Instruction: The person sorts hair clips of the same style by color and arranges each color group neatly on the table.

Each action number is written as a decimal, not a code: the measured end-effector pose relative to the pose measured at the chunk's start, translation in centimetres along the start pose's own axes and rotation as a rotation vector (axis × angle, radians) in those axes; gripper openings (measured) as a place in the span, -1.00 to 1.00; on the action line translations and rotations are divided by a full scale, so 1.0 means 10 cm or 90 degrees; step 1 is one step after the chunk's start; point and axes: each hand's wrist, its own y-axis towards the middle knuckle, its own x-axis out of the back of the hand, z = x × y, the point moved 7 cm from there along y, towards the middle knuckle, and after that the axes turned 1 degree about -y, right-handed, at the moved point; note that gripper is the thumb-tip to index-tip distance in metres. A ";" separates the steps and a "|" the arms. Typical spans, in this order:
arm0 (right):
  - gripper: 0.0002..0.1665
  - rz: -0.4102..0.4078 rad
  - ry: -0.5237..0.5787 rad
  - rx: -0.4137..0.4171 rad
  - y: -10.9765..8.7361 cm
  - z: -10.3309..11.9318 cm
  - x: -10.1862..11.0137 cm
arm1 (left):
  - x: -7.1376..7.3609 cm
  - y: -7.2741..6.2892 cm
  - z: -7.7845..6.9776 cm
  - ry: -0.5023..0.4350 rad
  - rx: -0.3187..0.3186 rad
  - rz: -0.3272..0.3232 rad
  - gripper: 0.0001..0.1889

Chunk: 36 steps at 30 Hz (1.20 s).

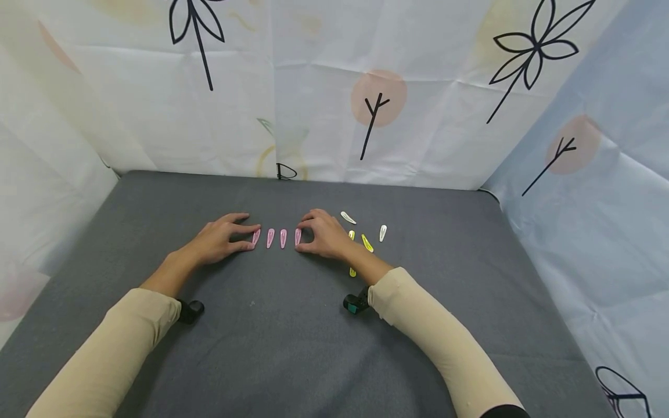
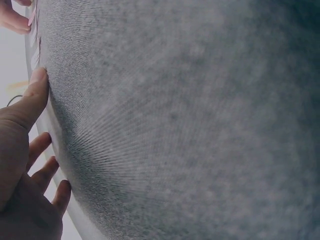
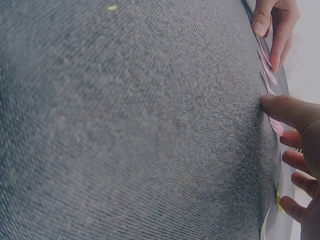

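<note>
Pink snap hair clips lie in a short upright row on the grey cloth. My left hand holds the leftmost pink hair clip between thumb and forefinger at its two ends. At the row's right end, my right hand grips another pink hair clip the same way, its thumb at the near end. Two more pink clips, one beside the other, lie between the hands, untouched. In the right wrist view, the held pink clip shows under the right thumb; the other fingers are spread.
Yellow hair clips lie around the right wrist, partly covered by the forearm. Behind them are two white clips, one slanted, the other farther right. Patterned fabric walls border the grey table at the back and sides.
</note>
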 end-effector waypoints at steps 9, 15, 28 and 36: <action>-0.41 -0.010 -0.021 0.044 -0.04 0.01 0.05 | 0.00 0.00 0.00 -0.002 0.000 0.000 -0.42; -0.37 -0.029 -0.034 0.085 -0.18 -0.03 0.20 | 0.01 -0.01 -0.02 -0.005 0.000 0.001 -0.43; -0.40 -0.061 -0.008 0.038 -0.57 -0.51 0.49 | 0.01 -0.02 -0.03 -0.009 -0.004 -0.004 -0.43; -0.41 -0.096 0.031 -0.014 -0.82 -0.90 0.61 | 0.01 -0.01 -0.01 -0.008 -0.008 -0.004 -0.43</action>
